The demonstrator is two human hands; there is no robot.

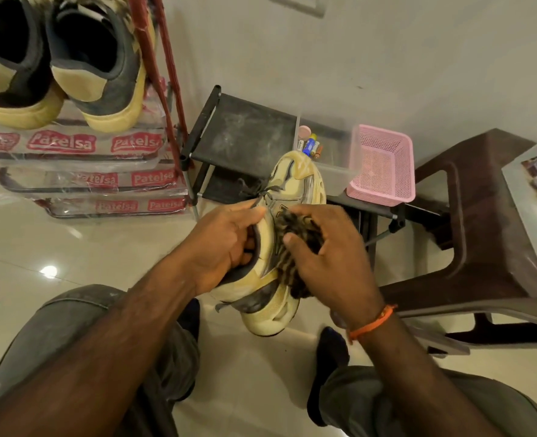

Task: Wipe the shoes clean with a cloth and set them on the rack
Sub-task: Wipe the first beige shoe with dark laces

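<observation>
The person sits over a pale tiled floor (40, 241), knees apart, and holds a cream and grey sneaker (287, 197) in the middle of the view, toe pointing toward 12 o'clock and heel toward 6. The left hand (226, 244) grips the shoe at its collar, fingers tucked inside the opening and thumb along the outside. The right hand (327, 253), with an orange band (371, 323) round its wrist, clutches a dark striped cloth (295, 234) and presses it against the shoe's side just at 3 o'clock of the left hand. The two hands are close together, with only the shoe's upper between them.

At 11 o'clock, a second pair of cream and grey shoes (59, 61) stands heels toward the camera on the top shelf of a rack (71, 146) wrapped in clear plastic printed with red labels. Just beyond the held shoe, at 12 o'clock, is a low black rack (245, 134) with a dusty top. On it, toward 1 o'clock, a clear tub (333, 171) holds batteries (309, 146) and small items, and a pink mesh basket (384, 165) stands touching the tub's far side. At 3 o'clock stands a brown plastic stool (481, 222).
</observation>
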